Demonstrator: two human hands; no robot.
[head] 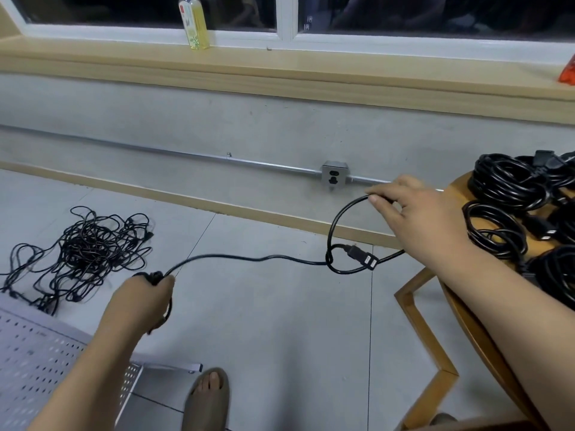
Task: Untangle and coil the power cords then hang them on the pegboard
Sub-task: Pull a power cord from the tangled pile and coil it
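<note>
A black power cord [249,259] stretches in the air between my hands. My left hand [146,295] grips one end of it, with cord wound around the fist. My right hand [410,209] pinches the top of a loop near the other end. The cord's plug [362,256] has passed through that loop and hangs below my right hand. A tangled heap of black cords [84,247] lies on the floor at the left. Several coiled cords [513,194] rest on a wooden table at the right. The white pegboard [34,359] lies flat at the lower left.
The wooden table [457,188] and its legs stand at the right. A wall socket box [335,177] on a metal conduit sits behind my right hand. A bottle of yellow liquid [193,21] stands on the window sill. My sandalled foot [207,396] is on the grey floor.
</note>
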